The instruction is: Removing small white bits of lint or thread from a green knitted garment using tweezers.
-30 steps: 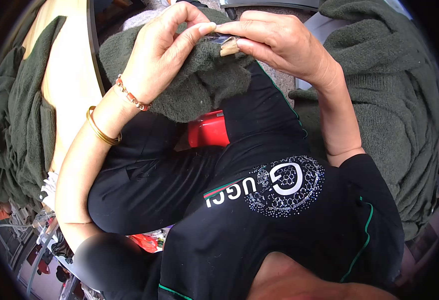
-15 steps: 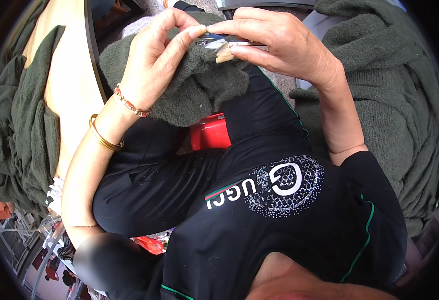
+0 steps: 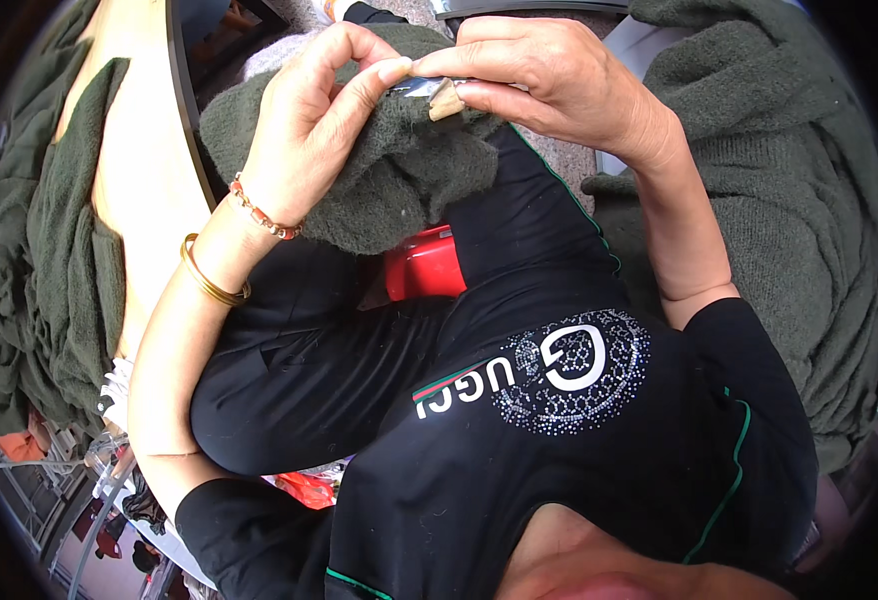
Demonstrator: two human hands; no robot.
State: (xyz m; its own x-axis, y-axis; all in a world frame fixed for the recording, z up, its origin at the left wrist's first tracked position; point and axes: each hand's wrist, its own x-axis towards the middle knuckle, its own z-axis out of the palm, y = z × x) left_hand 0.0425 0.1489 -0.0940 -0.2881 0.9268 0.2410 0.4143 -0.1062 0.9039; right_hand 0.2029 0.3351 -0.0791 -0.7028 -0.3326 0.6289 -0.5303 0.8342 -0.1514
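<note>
A dark green knitted garment (image 3: 399, 185) hangs bunched over my lap, below both hands. My left hand (image 3: 309, 120) is closed, with thumb and forefinger pinching at the garment's upper edge. My right hand (image 3: 559, 85) is closed on a small shiny metal tool that looks like thread snips (image 3: 417, 87), with a tan piece (image 3: 446, 100) at its side. The fingertips of both hands meet just above the tool. My right fingers hide most of the tool, and the exact bit of knit or yarn in the pinch is too small to make out.
More dark green knitwear (image 3: 759, 200) is heaped on my right. Another pile (image 3: 59, 250) lies along the pale wooden table (image 3: 139, 130) at my left. Between my legs shows a red glossy object (image 3: 426, 265). A red plastic bag (image 3: 306, 488) lies beyond my left thigh.
The tool has turned and drawn in under my right fingers, so less of its metal shows. My left hand keeps its pinch in nearly the same place.
</note>
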